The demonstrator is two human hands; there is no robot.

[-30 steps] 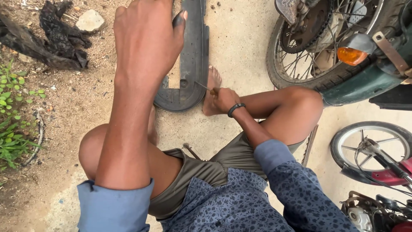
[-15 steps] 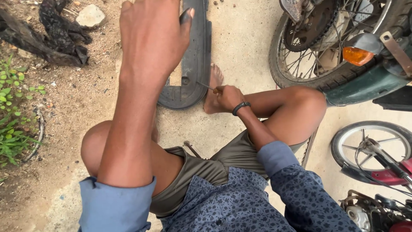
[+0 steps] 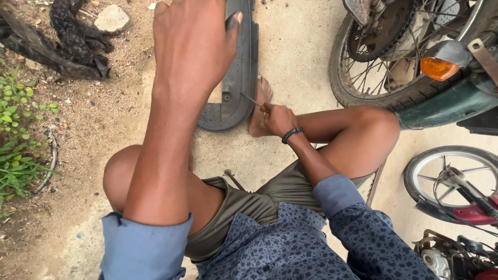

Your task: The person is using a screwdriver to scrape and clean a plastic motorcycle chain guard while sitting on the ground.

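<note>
The cover [image 3: 236, 78] is matt dark-grey plastic, and the screwdriver [image 3: 252, 101] on it has a thin bright metal shaft. The ground [image 3: 295, 57] is rough, pale concrete giving way to gritty sand; the wheel [image 3: 373, 57] shows dull black rubber, rusty metal spokes and a glossy orange plastic lamp [image 3: 438, 67]. Shirt [image 3: 290, 249] and shorts [image 3: 249, 207] are soft matt cloth.

Motorcycle rear wheel [image 3: 378, 52] w/ spokes top right, orange indicator lamp [image 3: 438, 67] beside it above a dark green body panel [image 3: 446, 106]. Smaller wheel [image 3: 448, 179] w/ red part lower right, engine bits [image 3: 441, 256] in the corner below. Left side: green weeds [image 3: 18, 140], pale stone [image 3: 111, 19] and black crumpled scrap [image 3: 62, 44] on sandy ground [image 3: 93, 129]; concrete floor [image 3: 295, 46] in the middle.
</note>
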